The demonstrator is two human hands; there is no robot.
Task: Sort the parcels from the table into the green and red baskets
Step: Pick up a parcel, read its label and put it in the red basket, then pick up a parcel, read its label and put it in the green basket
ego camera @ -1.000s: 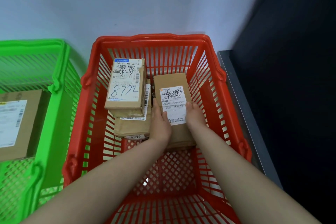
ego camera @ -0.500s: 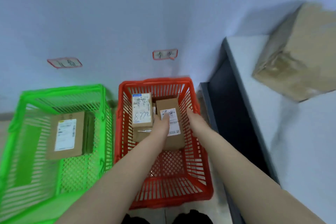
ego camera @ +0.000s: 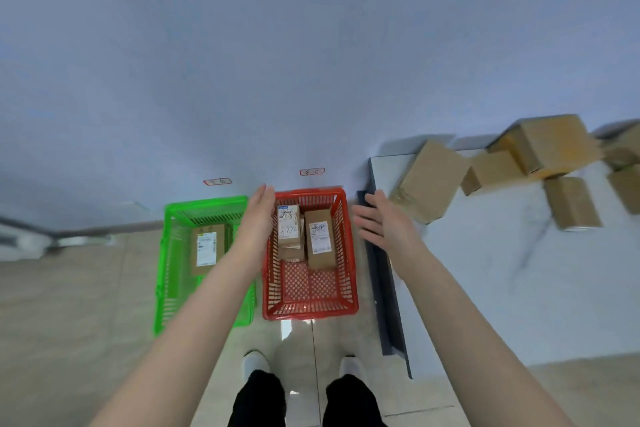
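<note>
**Red basket loaded, both hands empty**

Cardboard parcels lie in the red basket (ego camera: 310,309), towards its far end. A long parcel (ego camera: 320,239) with a white label lies on the right. Just beside it on the left, a handwritten-label parcel (ego camera: 288,225) sits on top of a lower box (ego camera: 292,252).

The left hand (ego camera: 258,215) hovers over the basket's left rim with fingers straight and together, gripping nothing. The right hand (ego camera: 379,220) is raised just right of the basket, fingers spread, and holds nothing either.

The green basket (ego camera: 204,203) stands just beside the red one on its left and contains one labelled parcel (ego camera: 206,248). To the right, the pale table (ego camera: 485,288) carries a loose cluster of brown table parcels (ego camera: 429,180), all blurred.

A red-bordered sign (ego camera: 312,172) hangs on the wall behind the red basket. White shoes (ego camera: 254,362) stand on the tiled floor below.
</note>
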